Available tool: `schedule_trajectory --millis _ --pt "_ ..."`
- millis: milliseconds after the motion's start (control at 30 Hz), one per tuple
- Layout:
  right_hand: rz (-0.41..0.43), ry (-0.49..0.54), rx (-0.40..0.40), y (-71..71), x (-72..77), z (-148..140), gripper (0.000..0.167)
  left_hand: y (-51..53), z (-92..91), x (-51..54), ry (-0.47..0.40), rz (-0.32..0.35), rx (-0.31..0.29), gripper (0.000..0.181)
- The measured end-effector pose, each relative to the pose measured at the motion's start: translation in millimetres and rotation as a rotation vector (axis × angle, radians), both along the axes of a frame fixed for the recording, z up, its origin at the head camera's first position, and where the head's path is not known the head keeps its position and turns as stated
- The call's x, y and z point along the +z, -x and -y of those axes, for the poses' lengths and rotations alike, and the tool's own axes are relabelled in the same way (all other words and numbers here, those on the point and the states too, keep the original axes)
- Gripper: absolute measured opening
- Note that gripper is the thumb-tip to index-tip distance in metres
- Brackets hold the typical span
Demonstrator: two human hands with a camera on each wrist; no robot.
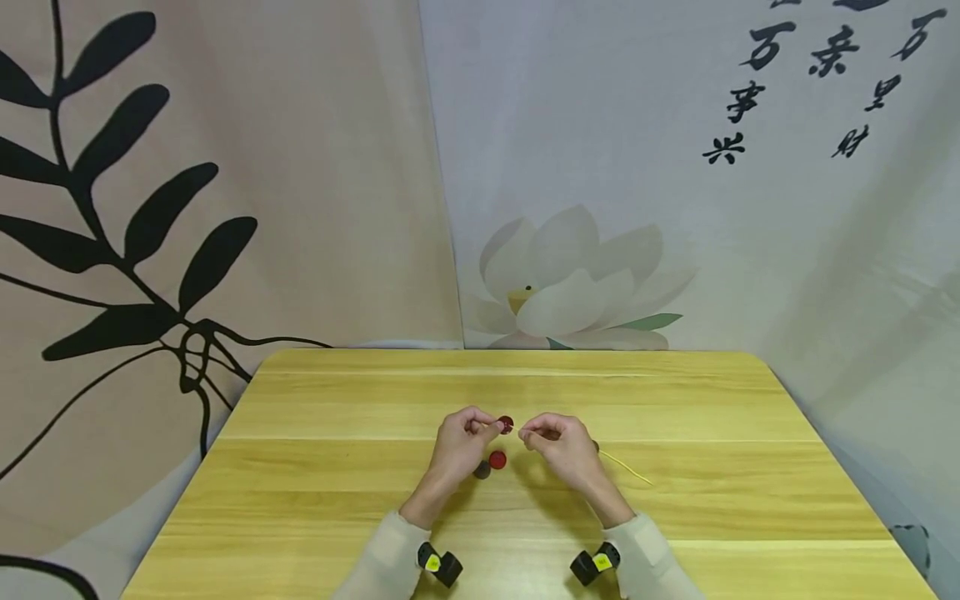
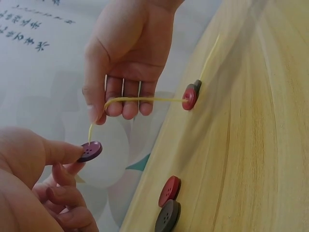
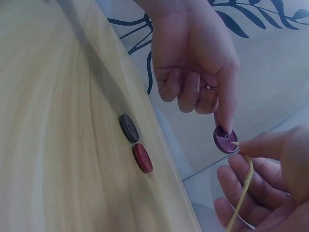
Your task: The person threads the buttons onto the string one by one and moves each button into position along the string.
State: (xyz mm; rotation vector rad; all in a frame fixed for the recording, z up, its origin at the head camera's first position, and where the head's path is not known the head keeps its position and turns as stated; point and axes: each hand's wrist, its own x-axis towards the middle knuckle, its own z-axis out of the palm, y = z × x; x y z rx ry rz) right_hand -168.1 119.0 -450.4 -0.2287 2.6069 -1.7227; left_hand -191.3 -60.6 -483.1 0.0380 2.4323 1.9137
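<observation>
Behind everything, a printed backdrop (image 1: 337, 167) with a dark plant and a pale lotus faces you. In front of it stands your wooden table (image 1: 337, 517). Your pale sleeves (image 1: 378, 558) reach in from the near edge, a black wrist camera (image 1: 448, 570) at each cuff. Your left hand (image 1: 459, 440) and right hand (image 1: 561, 446) face each other above the boards, fingertips near but apart. Your right thumb and forefinger pinch the yellow cord (image 2: 161, 99) close to its tip; your left thumb and forefinger grip the purple button (image 3: 226, 140) by its rim, between the two hands. The tip meets the button's holes, though it is hard to tell whether it has passed through. Further along the cord, beyond your right hand, sit a threaded red button (image 2: 189, 99) and, against it, a dark button (image 2: 197, 86). A loose red button (image 1: 498, 460) and a grey button (image 1: 482, 471) lie side by side on the wood, near your left hand.
</observation>
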Motion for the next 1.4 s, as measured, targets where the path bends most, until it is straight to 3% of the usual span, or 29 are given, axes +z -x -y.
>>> schedule_trajectory --millis 167,300,733,1067,1400 --pt "-0.004 0.003 0.005 11.3 -24.0 -3.7 0.006 -0.4 -0.4 1.9 -0.023 0.004 -0.008 0.011" --pt "-0.005 0.013 0.025 15.0 -31.0 -6.7 0.006 -0.9 -1.2 2.9 -0.028 0.009 -0.007 0.011" --pt "-0.005 0.019 -0.011 16.7 -36.2 -5.7 0.005 -1.2 -3.1 2.1 -0.001 -0.007 -0.001 0.015" --pt "-0.031 0.011 0.004 15.8 -33.7 -5.2 0.007 -1.7 -5.1 2.0 -0.017 0.026 -0.006 0.009" --pt "-0.045 0.012 0.016 16.3 -34.8 -4.6 0.005 -1.5 -6.9 1.6 -0.019 0.012 -0.003 0.012"
